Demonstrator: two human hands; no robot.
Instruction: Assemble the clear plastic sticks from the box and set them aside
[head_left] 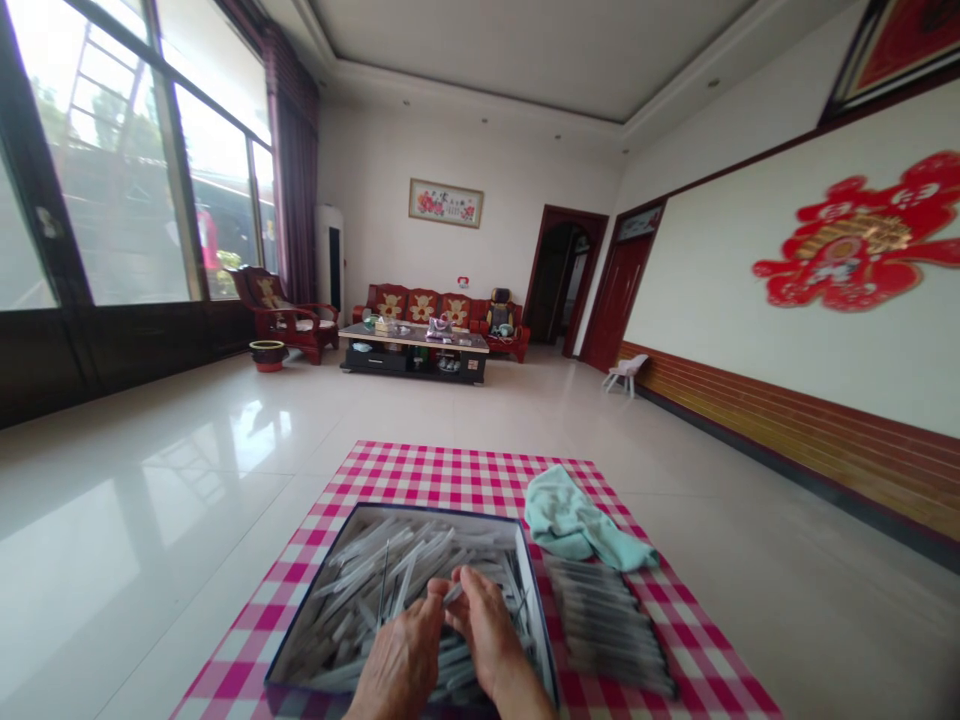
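Observation:
Both my hands are over a shallow dark-edged box (365,512) filled with frosted plastic tubes (360,585) that look like pen barrels. Between my fingertips is a short whitish pen tube (453,594). My left hand (405,645) pinches its near side, thumb and forefinger together. Curled around the other side, my right hand (487,625) has its fingers closed on the same piece. A thin dark rod (384,575) sticks up among the tubes by my left hand. To the box's right lies a row of clear pens with dark ends (611,625), blurred.
A crumpled mint-green cloth (577,520) lies beyond the row of pens. Underneath is a pink-and-white checked tablecloth (442,475). Farther off across the tiled floor stand a low coffee table (412,345), a wooden sofa (405,303) and a small stool (625,373).

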